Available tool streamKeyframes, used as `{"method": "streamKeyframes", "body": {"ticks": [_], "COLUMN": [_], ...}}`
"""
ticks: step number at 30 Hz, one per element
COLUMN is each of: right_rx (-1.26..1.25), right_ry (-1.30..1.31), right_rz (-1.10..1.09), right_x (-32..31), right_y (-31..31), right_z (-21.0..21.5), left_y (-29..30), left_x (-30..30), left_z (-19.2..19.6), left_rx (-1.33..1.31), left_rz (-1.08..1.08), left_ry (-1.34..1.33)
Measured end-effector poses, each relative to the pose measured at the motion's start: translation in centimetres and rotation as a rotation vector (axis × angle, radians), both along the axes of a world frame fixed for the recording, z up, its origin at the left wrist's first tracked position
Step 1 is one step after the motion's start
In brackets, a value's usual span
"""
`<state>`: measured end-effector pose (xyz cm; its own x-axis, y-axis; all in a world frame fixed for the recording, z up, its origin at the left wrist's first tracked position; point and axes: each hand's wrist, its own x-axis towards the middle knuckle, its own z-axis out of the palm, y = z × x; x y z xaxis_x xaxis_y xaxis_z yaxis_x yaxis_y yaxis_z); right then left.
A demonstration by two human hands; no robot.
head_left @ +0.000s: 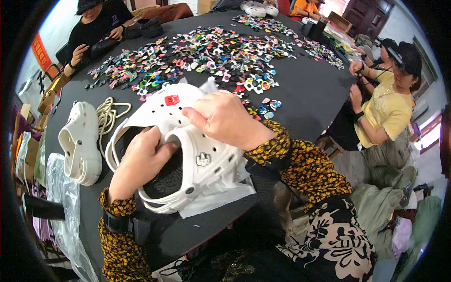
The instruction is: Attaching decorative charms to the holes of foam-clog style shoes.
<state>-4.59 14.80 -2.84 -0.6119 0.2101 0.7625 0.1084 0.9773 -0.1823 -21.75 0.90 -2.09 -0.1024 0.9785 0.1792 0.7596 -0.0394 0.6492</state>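
Two white clogs lie side by side in front of me. The farther clog (162,110) has a red charm (172,100) in one of its holes. On the nearer clog (190,160) sits a small white-and-black charm (203,159). My left hand (143,157) reaches into the shoe openings, its thumb and fingers closed around the rim between the clogs. Over the toe of the nearer clog my right hand (223,115) is curled, thumb pressed against the upper. Its fingertips are hidden, so any small piece under them cannot be made out. Clear plastic wrap (221,192) lies beneath the clogs.
Another white clog (81,143) stands at the left beside a coiled cream cord (109,117). A wide heap of colourful shoe charms (211,51) covers the black table's (307,91) far part. Plastic sheeting (63,197) hangs over the left edge. Several people sit around.
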Motion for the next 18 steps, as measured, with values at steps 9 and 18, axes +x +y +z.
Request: {"method": "streamKeyframes", "body": {"ticks": [9, 18], "right_rx": [-0.241, -0.237], "right_ry": [0.068, -0.149], "right_rz": [-0.020, 0.098], "right_x": [0.8, 4.2], "right_y": [0.9, 0.4], "right_z": [0.5, 0.9], "left_y": [0.1, 0.1], "left_x": [-0.3, -0.3], "left_z": [-0.4, 0.4], "left_rx": [0.018, -0.046], "left_rz": [0.022, 0.057], "left_ry": [0.005, -0.034]}}
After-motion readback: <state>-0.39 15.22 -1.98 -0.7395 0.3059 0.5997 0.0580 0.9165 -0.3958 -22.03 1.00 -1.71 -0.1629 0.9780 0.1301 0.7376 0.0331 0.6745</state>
